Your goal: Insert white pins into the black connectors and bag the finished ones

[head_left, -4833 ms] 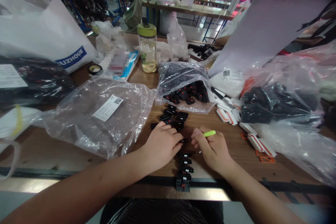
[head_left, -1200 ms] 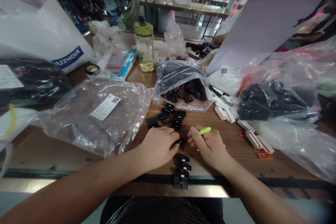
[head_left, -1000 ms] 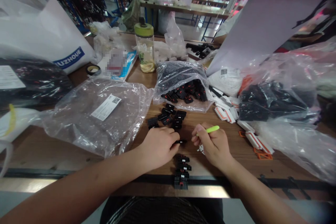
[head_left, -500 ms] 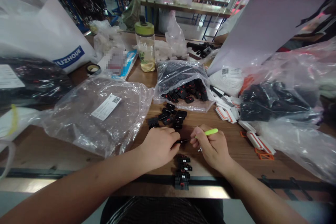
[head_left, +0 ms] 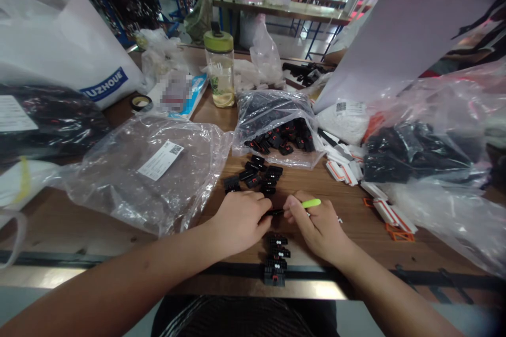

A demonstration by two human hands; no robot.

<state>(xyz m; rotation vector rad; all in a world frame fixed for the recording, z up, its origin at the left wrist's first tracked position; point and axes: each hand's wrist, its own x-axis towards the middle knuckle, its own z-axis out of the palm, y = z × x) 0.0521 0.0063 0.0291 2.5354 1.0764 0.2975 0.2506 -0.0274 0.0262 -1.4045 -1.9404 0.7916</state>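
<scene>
My left hand (head_left: 244, 220) is closed on a small black plastic connector (head_left: 277, 211), most of it hidden by the fingers. In my right hand (head_left: 319, 225) a slim tool with a bright yellow-green handle (head_left: 311, 203) is pinched; its working end is hidden. The right fingertips touch or nearly touch the connector's free end; I cannot tell which. Just below, a column of black connectors (head_left: 278, 254) with white dots lies near the table edge. Above my left hand is a loose heap of similar black connectors (head_left: 253, 171).
An open clear bag of black connectors (head_left: 276, 116) lies beyond the heap. To the left spreads a clear plastic bag (head_left: 130, 189) with a label. White and orange parts (head_left: 389, 210) lie to the right. A bottle with a green lid (head_left: 219, 68) stands at the back.
My right hand has shifted slightly left, up to the connector, and the tool's handle has moved left and a little down. My left hand stays in place.
</scene>
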